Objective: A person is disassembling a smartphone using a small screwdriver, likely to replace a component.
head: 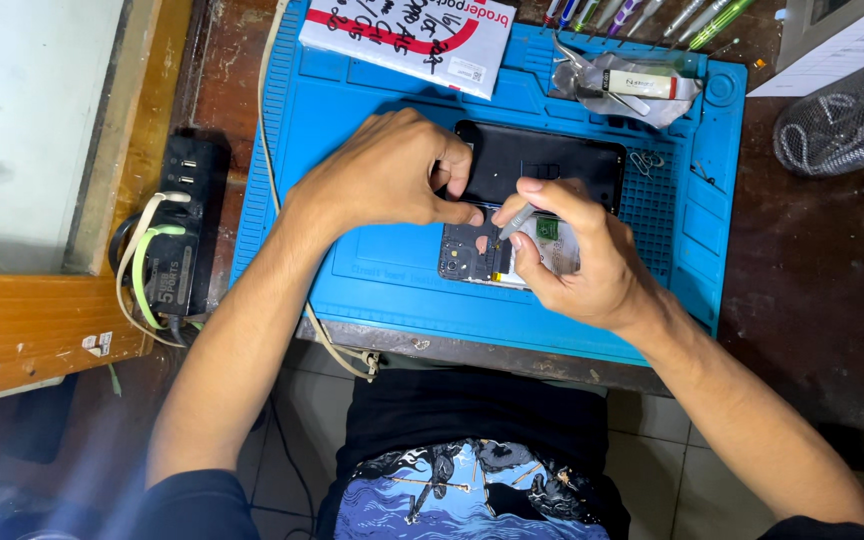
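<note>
From the head camera, an opened phone (497, 255) lies on a blue work mat (372, 270), its black back cover (552, 165) lifted just behind it. The left hand (382, 175) curls loosely over the phone's upper left edge, thumb tip pressing down, gripping nothing. The right hand (582, 250) pinches a slim metal tool (517, 222) (tweezers or a pick, too small to tell) with its tip on the phone's inner board. A white packet (407, 35) rests on the mat's far edge.
</note>
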